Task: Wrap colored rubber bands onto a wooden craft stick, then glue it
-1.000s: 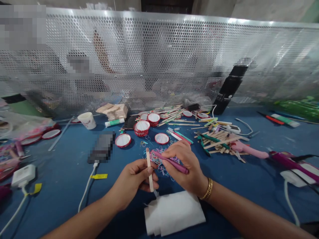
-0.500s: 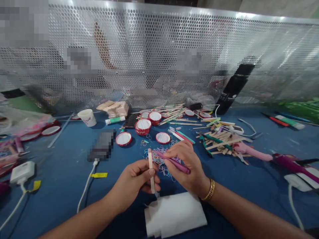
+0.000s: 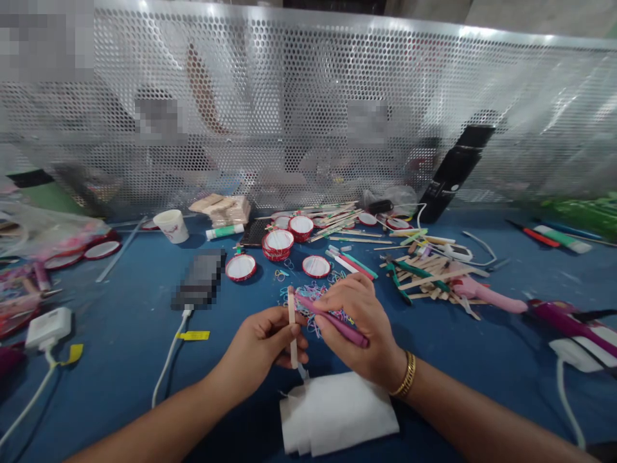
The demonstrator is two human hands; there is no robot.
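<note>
Upright between the thumb and fingers of my left hand [image 3: 270, 337] is a flat wooden craft stick [image 3: 292, 331], its top end reddish. My right hand [image 3: 359, 321] grips a purple marker pen [image 3: 340, 325], whose tip is at or very near the stick's upper end; whether it touches I cannot tell. Behind both hands lies a pile of small coloured rubber bands [image 3: 308, 294]. A folded white cloth or tissue [image 3: 344, 411] rests in front of them on the blue table [image 3: 222, 411].
Red-rimmed round lids [image 3: 241, 267], several of them, lie behind the hands. To the left are a phone [image 3: 200, 280] on a cable and a paper cup [image 3: 171, 226]. Rightward are loose sticks [image 3: 429, 276], green-handled pliers [image 3: 398, 283] and a pink glue gun [image 3: 486, 292]. A perforated metal screen [image 3: 308, 77] stands behind.
The marker's tip has come slightly left and closer to the top of the stick. Both hands keep their grips, and the view has shifted slightly.
</note>
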